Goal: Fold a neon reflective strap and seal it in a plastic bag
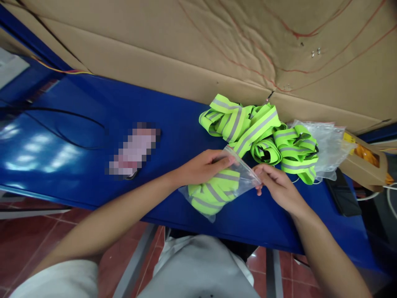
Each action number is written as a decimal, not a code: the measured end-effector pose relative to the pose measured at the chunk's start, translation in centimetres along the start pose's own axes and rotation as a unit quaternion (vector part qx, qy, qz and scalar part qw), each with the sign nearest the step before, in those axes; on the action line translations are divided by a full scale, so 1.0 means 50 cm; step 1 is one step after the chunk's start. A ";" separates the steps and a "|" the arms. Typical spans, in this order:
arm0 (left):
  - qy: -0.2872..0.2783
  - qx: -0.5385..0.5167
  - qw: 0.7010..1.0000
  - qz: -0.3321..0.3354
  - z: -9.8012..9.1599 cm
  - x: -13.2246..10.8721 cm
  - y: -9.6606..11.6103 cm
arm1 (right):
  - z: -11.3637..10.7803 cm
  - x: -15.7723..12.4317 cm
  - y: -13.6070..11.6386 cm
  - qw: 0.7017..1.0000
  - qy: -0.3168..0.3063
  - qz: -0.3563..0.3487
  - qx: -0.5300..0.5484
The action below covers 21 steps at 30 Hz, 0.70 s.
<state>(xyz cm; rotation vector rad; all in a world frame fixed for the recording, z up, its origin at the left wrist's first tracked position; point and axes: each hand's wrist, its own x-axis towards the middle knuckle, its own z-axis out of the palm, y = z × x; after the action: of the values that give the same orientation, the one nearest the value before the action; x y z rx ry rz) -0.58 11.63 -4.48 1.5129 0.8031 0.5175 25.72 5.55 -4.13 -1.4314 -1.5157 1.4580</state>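
A clear zip bag (245,176) lies tilted over the near part of the blue table, its zip edge facing away from me. Inside it is a folded lime-yellow reflective strap (214,192) with grey stripes. My left hand (204,165) pinches the bag's left upper side, thumb on top. At the right end of the zip edge, my right hand (274,182) grips the corner between thumb and fingers. Just beyond both hands sits a heap of more reflective straps (242,122), some loosely looped and one rolled up.
A stack of clear bags (328,145) lies right of the heap, beside a cardboard box (369,159) and a black phone-like object (343,192). A blurred-out rectangular object (135,151) rests left on the blue table (173,124). Brown board (149,49) stands behind; black cables (62,111) run at left.
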 end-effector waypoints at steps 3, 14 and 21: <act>0.032 -0.032 0.999 0.016 -0.001 0.007 -0.006 | 0.011 0.006 0.007 0.999 -0.024 0.002 0.023; 0.098 -0.191 0.976 -0.032 0.015 0.012 -0.010 | -0.007 0.025 0.018 0.997 0.046 0.005 0.058; 0.009 -0.126 0.992 -0.018 0.004 0.012 -0.009 | 0.000 0.013 0.008 0.996 -0.065 0.052 0.045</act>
<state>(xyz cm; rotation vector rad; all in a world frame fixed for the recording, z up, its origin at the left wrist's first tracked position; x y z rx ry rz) -0.12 11.90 -5.01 1.2609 0.7475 0.5847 25.69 6.11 -4.65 -1.4023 -1.4517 1.6900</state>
